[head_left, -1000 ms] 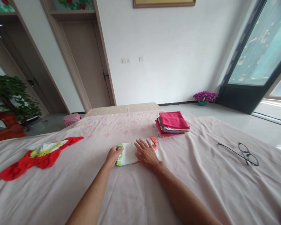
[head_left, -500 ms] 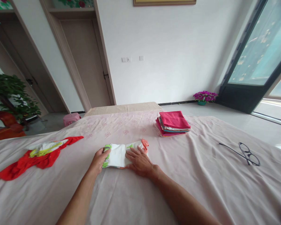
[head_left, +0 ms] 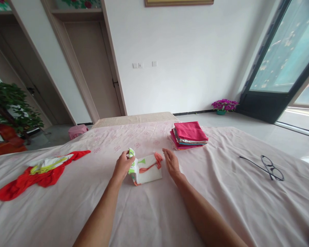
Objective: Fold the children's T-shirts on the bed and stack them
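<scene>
A small white garment (head_left: pixel 147 171) with green and orange trim lies folded on the pale pink bed sheet (head_left: pixel 154 212) in front of me. My left hand (head_left: pixel 123 165) is closed on its left end and lifts that end up off the sheet. Just right of the garment, my right hand (head_left: pixel 171 162) stands on its edge with fingers straight, holding nothing.
A stack of folded clothes (head_left: pixel 189 135) with a pink piece on top sits beyond my right hand. A red garment with white and yellow cloth on it (head_left: pixel 41 171) lies at the left. Black eyeglasses (head_left: pixel 269 166) rest at the right.
My right hand has lifted off the garment and moved to its right side. My left hand has raised the left end, folding the garment shorter.
</scene>
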